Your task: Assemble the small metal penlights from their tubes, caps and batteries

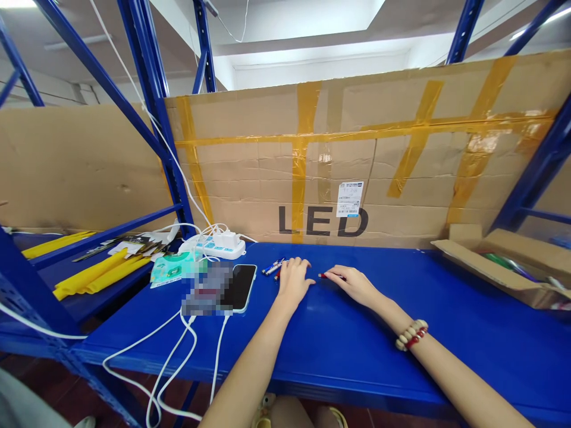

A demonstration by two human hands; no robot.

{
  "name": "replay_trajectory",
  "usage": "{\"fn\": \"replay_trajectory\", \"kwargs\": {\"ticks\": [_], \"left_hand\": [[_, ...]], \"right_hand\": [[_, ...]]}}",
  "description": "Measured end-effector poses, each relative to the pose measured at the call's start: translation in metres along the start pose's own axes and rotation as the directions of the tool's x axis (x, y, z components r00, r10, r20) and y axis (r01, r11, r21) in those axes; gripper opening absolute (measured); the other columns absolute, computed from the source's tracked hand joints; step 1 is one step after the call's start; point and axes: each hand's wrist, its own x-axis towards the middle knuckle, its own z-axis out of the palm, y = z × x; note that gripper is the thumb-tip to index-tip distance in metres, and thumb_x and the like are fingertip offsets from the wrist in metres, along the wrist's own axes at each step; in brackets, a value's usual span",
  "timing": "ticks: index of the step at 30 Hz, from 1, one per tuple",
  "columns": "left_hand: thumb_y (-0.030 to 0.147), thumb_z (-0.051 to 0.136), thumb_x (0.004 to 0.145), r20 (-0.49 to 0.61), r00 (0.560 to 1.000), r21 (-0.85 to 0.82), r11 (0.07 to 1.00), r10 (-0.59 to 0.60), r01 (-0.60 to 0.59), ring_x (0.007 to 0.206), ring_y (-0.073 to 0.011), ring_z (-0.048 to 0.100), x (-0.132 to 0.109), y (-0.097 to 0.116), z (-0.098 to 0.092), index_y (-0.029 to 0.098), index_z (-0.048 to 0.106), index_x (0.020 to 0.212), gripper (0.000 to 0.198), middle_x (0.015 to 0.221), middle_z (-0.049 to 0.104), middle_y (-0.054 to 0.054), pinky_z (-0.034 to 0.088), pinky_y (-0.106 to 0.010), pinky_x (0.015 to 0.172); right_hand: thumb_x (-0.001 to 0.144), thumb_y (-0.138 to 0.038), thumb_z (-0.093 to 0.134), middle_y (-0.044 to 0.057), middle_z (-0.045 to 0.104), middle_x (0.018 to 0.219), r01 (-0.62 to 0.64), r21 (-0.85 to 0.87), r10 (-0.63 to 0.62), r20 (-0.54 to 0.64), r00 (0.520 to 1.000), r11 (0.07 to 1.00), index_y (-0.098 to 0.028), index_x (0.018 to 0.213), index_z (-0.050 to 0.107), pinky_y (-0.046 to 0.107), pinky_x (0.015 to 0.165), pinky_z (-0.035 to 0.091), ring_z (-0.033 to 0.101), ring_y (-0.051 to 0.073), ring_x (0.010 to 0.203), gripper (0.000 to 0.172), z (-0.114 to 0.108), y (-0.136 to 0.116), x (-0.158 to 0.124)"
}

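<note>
My left hand (pixel 294 278) lies palm down on the blue shelf surface (pixel 357 333), fingers stretched toward a few small batteries (pixel 273 267) lying just left of its fingertips. My right hand (pixel 354 282) rests beside it, fingers together over a small red-tipped object (pixel 323 276), which looks like another battery. I cannot tell if the fingers grip it or merely touch it. A bead bracelet (pixel 412 334) sits on my right wrist.
A dark phone (pixel 241 287) lies left of my hands, with white cables (pixel 178 351) running off the front edge. A white power strip (pixel 218 245) and a green packet (pixel 172 268) sit behind it. A cardboard box (pixel 513 261) stands at right. A taped cardboard wall (pixel 401 160) marked LED closes the back.
</note>
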Motion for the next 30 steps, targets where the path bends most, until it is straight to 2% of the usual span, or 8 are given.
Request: {"fn": "replay_trajectory", "kwargs": {"ticks": [2, 4, 6, 8, 12, 16, 23, 30], "left_hand": [[0.027, 0.069, 0.071, -0.046, 0.985, 0.093, 0.981, -0.166, 0.17, 0.105, -0.0269, 0.051, 0.0, -0.008, -0.003, 0.017, 0.058, 0.103, 0.036, 0.108, 0.059, -0.01, 0.036, -0.039, 0.09], [0.026, 0.068, 0.072, -0.08, 0.944, 0.13, 0.936, -0.319, 0.327, 0.106, -0.0276, 0.049, 0.0, -0.016, -0.007, 0.015, 0.058, 0.104, 0.036, 0.112, 0.056, -0.013, 0.035, -0.039, 0.09], [0.029, 0.067, 0.072, -0.081, 0.904, 0.135, 0.894, -0.42, 0.427, 0.108, -0.0278, 0.048, -0.001, -0.022, -0.01, 0.015, 0.06, 0.1, 0.033, 0.11, 0.057, -0.013, 0.034, -0.039, 0.091], [0.031, 0.067, 0.072, -0.064, 0.88, 0.133, 0.87, -0.47, 0.475, 0.108, -0.0278, 0.048, -0.001, -0.026, -0.011, 0.016, 0.062, 0.095, 0.028, 0.108, 0.058, -0.013, 0.033, -0.039, 0.091], [0.026, 0.061, 0.076, -0.04, 0.884, 0.135, 0.874, -0.465, 0.466, 0.108, -0.0264, 0.048, 0.001, -0.03, -0.009, 0.018, 0.065, 0.089, 0.015, 0.107, 0.059, -0.011, 0.032, -0.037, 0.091], [0.024, 0.06, 0.077, -0.058, 0.869, 0.134, 0.859, -0.491, 0.494, 0.107, -0.0269, 0.049, 0.002, -0.033, -0.006, 0.015, 0.063, 0.101, 0.025, 0.109, 0.059, -0.013, 0.033, -0.037, 0.09], [0.022, 0.054, 0.081, -0.061, 0.893, 0.1, 0.887, -0.446, 0.45, 0.105, -0.0258, 0.049, -0.003, -0.033, -0.008, 0.018, 0.067, 0.096, 0.02, 0.104, 0.062, -0.011, 0.033, -0.037, 0.089], [0.02, 0.053, 0.08, -0.12, 0.892, 0.089, 0.89, -0.436, 0.447, 0.105, -0.0269, 0.047, -0.003, -0.032, -0.006, 0.018, 0.067, 0.091, 0.018, 0.104, 0.059, -0.012, 0.033, -0.038, 0.088]], "right_hand": [[0.09, -0.052, 0.03, 0.002, 0.065, 0.094, -0.021, -0.011, 0.021, -0.01, 1.0, 1.0, -0.026, 0.094, 0.065, 0.029, 0.071, 0.04, 0.059, 0.019, 0.084, 0.044, -0.003, 0.001, -0.001], [0.09, -0.053, 0.03, 0.002, 0.065, 0.094, -0.041, -0.024, 0.04, -0.015, 0.999, 0.999, -0.027, 0.094, 0.066, 0.03, 0.071, 0.041, 0.059, 0.019, 0.085, 0.045, -0.006, 0.003, -0.001], [0.089, -0.053, 0.029, 0.003, 0.065, 0.096, -0.052, -0.031, 0.052, -0.02, 0.998, 0.998, -0.027, 0.095, 0.066, 0.031, 0.072, 0.041, 0.059, 0.02, 0.087, 0.045, -0.008, 0.004, -0.002], [0.09, -0.052, 0.029, 0.003, 0.065, 0.098, -0.051, -0.031, 0.05, -0.029, 0.998, 0.998, -0.027, 0.096, 0.066, 0.031, 0.074, 0.042, 0.059, 0.02, 0.089, 0.045, -0.009, 0.005, -0.002], [0.09, -0.052, 0.03, 0.002, 0.066, 0.099, -0.032, -0.04, 0.031, -0.038, 0.999, 0.999, -0.027, 0.096, 0.066, 0.03, 0.074, 0.042, 0.06, 0.02, 0.09, 0.044, -0.009, 0.005, -0.002], [0.089, -0.053, 0.03, 0.002, 0.066, 0.097, -0.024, -0.053, 0.022, -0.025, 0.999, 0.998, -0.027, 0.096, 0.066, 0.03, 0.072, 0.043, 0.06, 0.02, 0.088, 0.045, -0.009, 0.004, -0.002], [0.089, -0.054, 0.03, 0.003, 0.066, 0.099, -0.039, -0.032, 0.039, -0.01, 0.999, 0.999, -0.028, 0.095, 0.066, 0.031, 0.073, 0.042, 0.06, 0.021, 0.09, 0.045, -0.006, 0.008, -0.002], [0.089, -0.054, 0.029, 0.003, 0.067, 0.098, -0.041, -0.054, 0.041, 0.002, 0.999, 0.998, -0.027, 0.095, 0.066, 0.031, 0.073, 0.043, 0.06, 0.021, 0.09, 0.045, -0.005, 0.01, -0.002]]}}
